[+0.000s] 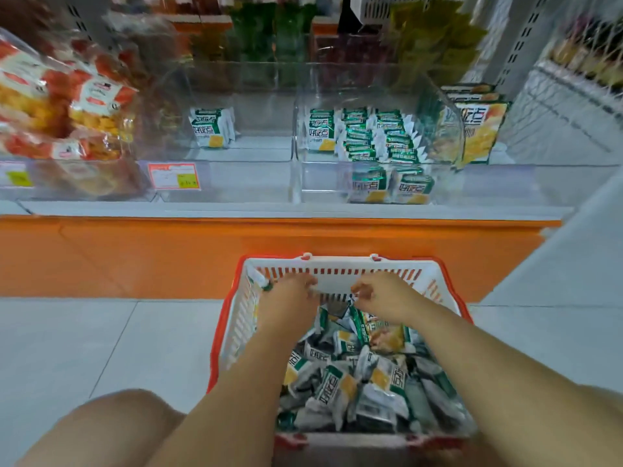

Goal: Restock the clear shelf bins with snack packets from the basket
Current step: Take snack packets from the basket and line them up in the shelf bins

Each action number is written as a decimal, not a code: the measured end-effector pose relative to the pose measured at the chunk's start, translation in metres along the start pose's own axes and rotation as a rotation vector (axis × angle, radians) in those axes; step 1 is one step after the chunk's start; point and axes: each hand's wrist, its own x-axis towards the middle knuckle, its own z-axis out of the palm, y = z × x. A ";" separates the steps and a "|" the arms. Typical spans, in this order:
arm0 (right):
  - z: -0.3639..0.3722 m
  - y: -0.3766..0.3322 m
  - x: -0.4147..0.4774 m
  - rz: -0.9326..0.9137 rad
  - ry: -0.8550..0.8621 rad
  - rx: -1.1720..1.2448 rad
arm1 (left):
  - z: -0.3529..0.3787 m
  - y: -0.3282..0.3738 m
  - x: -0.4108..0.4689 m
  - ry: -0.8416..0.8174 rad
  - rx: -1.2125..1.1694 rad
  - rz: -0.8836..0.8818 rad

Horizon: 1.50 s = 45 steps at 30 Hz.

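A white basket with a red rim sits on the floor below the shelf, holding several green-and-white snack packets. Both my hands are inside it near its far wall. My left hand is curled, and a green-and-white packet corner sticks out beside it. My right hand hovers with curled fingers just over the pile; motion blur hides whether it holds a packet. On the shelf, the middle clear bin has a few of the same packets. The right clear bin holds several.
A left bin carries orange-and-red snack bags. Yellow boxes stand right of the bins. A price tag hangs on the middle bin's front. An orange shelf base rises behind the basket. My knee is at lower left.
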 end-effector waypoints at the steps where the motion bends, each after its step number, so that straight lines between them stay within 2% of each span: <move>1: 0.013 0.012 -0.002 0.057 -0.125 -0.046 | 0.014 -0.010 -0.006 -0.039 -0.014 -0.055; 4: 0.053 0.037 -0.005 0.207 -0.411 -0.137 | 0.052 -0.032 -0.022 -0.151 -0.035 -0.166; 6: 0.071 0.046 -0.003 0.311 -0.476 -0.107 | 0.072 -0.040 -0.029 -0.236 -0.005 -0.181; 10: 0.079 0.054 0.004 0.464 -0.485 -0.034 | 0.087 -0.037 -0.032 -0.377 0.149 -0.173; 17: 0.070 0.048 0.001 0.448 -0.393 0.110 | 0.079 -0.030 -0.025 -0.516 0.203 -0.173; 20: 0.064 0.043 -0.004 0.429 -0.413 0.056 | 0.051 -0.011 -0.017 -0.554 0.160 -0.067; 22: 0.054 0.033 -0.007 0.388 -0.416 -0.036 | 0.019 0.009 -0.010 -0.518 0.137 0.033; 24: 0.034 0.015 -0.011 0.330 -0.343 -0.060 | -0.022 0.030 -0.002 -0.377 0.104 0.110; 28: -0.016 -0.021 -0.016 0.156 -0.084 0.122 | -0.086 0.048 0.014 -0.068 -0.060 0.149; 32: -0.069 -0.053 -0.022 -0.003 0.104 0.186 | -0.113 0.052 0.032 0.241 -0.313 0.134; 35: -0.115 -0.072 -0.023 -0.141 0.280 0.177 | -0.123 0.055 0.050 0.397 -0.346 0.152; 41: -0.183 -0.089 0.031 -0.275 0.664 0.288 | -0.123 0.047 0.074 0.340 -0.318 0.193; 45: -0.200 -0.084 0.101 -0.223 0.713 0.297 | -0.125 0.040 0.081 0.304 -0.348 0.186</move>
